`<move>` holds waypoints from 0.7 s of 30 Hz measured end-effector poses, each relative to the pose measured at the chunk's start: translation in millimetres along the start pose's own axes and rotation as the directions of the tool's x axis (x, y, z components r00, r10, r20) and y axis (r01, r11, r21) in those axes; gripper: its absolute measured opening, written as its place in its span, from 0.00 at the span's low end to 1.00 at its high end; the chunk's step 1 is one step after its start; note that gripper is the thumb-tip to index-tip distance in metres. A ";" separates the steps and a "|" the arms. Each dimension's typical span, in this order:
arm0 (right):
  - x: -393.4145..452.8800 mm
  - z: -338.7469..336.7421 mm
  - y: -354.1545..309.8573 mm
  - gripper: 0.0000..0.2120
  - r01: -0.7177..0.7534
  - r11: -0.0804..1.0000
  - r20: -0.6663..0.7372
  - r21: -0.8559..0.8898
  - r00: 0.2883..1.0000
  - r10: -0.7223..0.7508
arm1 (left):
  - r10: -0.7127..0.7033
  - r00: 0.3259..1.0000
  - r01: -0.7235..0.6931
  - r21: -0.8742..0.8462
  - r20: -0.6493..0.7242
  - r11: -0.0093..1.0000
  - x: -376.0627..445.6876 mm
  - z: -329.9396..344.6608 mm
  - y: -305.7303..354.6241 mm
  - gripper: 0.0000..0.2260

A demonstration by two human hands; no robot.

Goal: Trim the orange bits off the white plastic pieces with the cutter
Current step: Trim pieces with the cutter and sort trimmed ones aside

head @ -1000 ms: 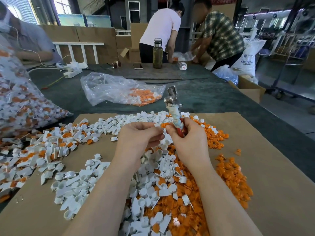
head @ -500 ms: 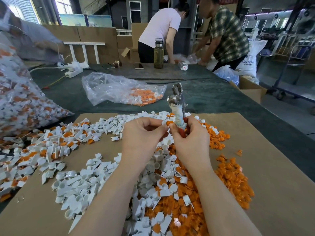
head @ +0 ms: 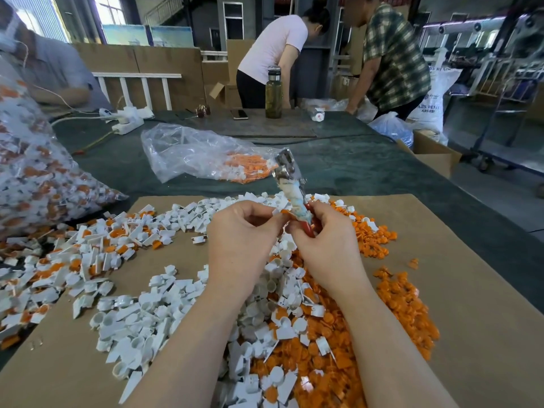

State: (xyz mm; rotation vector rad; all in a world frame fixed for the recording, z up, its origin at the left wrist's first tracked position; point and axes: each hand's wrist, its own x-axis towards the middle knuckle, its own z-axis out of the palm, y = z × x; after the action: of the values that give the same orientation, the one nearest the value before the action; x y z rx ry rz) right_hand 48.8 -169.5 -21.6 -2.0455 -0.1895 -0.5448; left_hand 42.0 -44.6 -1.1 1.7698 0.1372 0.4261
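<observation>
My right hand [head: 326, 245] grips the cutter [head: 290, 184] by its red, tape-wrapped handles, with the metal jaws pointing up and away. My left hand [head: 241, 240] pinches a small white plastic piece with an orange bit [head: 281, 212] right beside the cutter's handle. Below both hands lies a heap of white pieces [head: 141, 316] mixed with cut-off orange bits [head: 403, 301] on a brown cardboard sheet [head: 471, 319]. To the left spreads a pile of untrimmed white-and-orange pieces [head: 73, 248].
A clear bag with orange bits [head: 203, 154] lies on the dark green table [head: 353, 169] beyond the cardboard. A large full bag of pieces [head: 32, 172] sits at the left. A bottle [head: 273, 92], a phone and a power strip stand farther back, where two people bend over the table.
Both hands have stayed together above the heap. The left hand's fingers have brought the small piece closer against the cutter, which tilts slightly more to the left.
</observation>
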 end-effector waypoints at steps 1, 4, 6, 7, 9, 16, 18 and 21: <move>0.2 -1.5 -0.8 0.02 -0.016 0.999 0.024 0.028 1.000 0.015 | -0.003 1.000 0.003 -0.011 -0.012 1.000 0.1 -0.1 -0.9 0.06; 0.3 -7.0 -2.8 0.04 -0.127 0.972 0.116 0.196 0.988 0.105 | -0.010 1.000 0.009 -0.057 -0.013 0.998 0.7 -1.2 -2.5 0.06; 0.1 -10.5 -2.8 0.05 -0.194 0.941 0.166 0.277 0.974 0.152 | -0.027 1.000 0.026 -0.109 -0.003 0.994 1.5 -1.8 -2.7 0.05; -0.1 -11.8 -2.3 0.05 -0.208 0.935 0.173 0.289 0.971 0.162 | -0.037 0.999 0.036 -0.134 0.000 0.990 1.9 -2.0 -2.8 0.05; -0.3 -13.1 -2.4 0.06 -0.213 0.932 0.166 0.293 0.971 0.170 | -0.052 0.999 0.053 -0.180 0.009 0.982 2.3 -2.5 -2.3 0.05; -0.2 -17.2 -1.7 0.04 -0.214 0.957 0.226 0.195 0.959 0.169 | -0.091 0.995 0.101 -0.350 0.046 0.931 3.3 -6.1 -0.4 0.05; -0.5 -20.2 -0.1 0.02 -0.236 0.958 0.307 0.160 0.935 0.179 | -0.086 0.995 0.097 -0.391 0.046 0.915 4.6 -8.0 -0.5 0.04; -1.7 -23.5 -0.3 0.14 -0.268 0.955 0.430 0.125 0.882 0.191 | -0.093 0.995 0.104 -0.432 0.048 0.896 6.8 -11.1 -1.6 0.03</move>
State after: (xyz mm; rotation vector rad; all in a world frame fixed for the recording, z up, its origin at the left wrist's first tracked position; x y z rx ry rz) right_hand 40.1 -189.2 -12.1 -1.9466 -0.2321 0.0620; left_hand 44.6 -31.9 0.8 1.3200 0.1028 0.3291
